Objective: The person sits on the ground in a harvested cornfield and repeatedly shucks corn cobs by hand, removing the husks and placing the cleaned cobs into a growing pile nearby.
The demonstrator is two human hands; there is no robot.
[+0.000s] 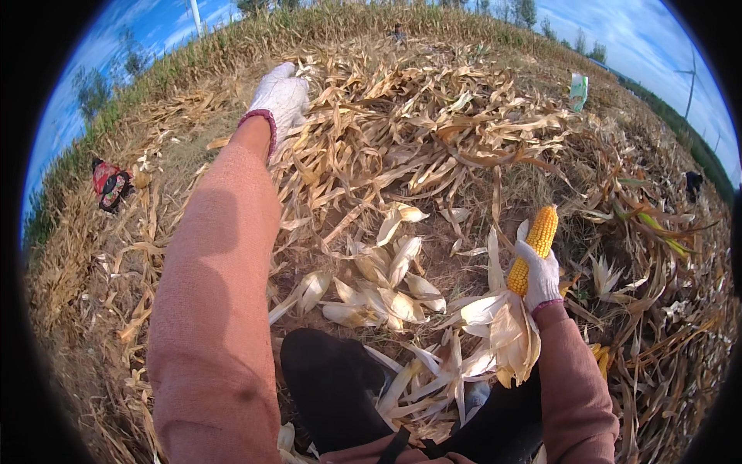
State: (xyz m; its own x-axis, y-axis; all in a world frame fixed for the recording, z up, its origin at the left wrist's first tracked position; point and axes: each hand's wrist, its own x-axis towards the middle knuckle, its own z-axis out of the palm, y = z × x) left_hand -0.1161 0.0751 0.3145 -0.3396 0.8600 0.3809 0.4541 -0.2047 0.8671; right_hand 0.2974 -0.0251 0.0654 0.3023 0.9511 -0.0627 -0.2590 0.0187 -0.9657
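My right hand [540,275], in a white knit glove, grips a yellow corn cob [542,232] held tilted upward. Its peeled husk [513,336] hangs below the hand over my leg. My left hand [282,98], gloved the same way, reaches far out at the upper left, over the edge of a heap of dry corn stalks and leaves [371,139]; whether its fingers hold anything cannot be told. Between the arms, several husks [406,304] lie on the soil, some apparently still around ears. Loose husk strips [446,365] lie between my bent legs.
A red patterned bag or cloth [110,185] lies at the far left. A green and white bag [578,91] stands at the upper right. Dry stalks [655,249] cover the ground at the right. Standing corn [220,49] edges the field; a dark figure [397,33] is far off.
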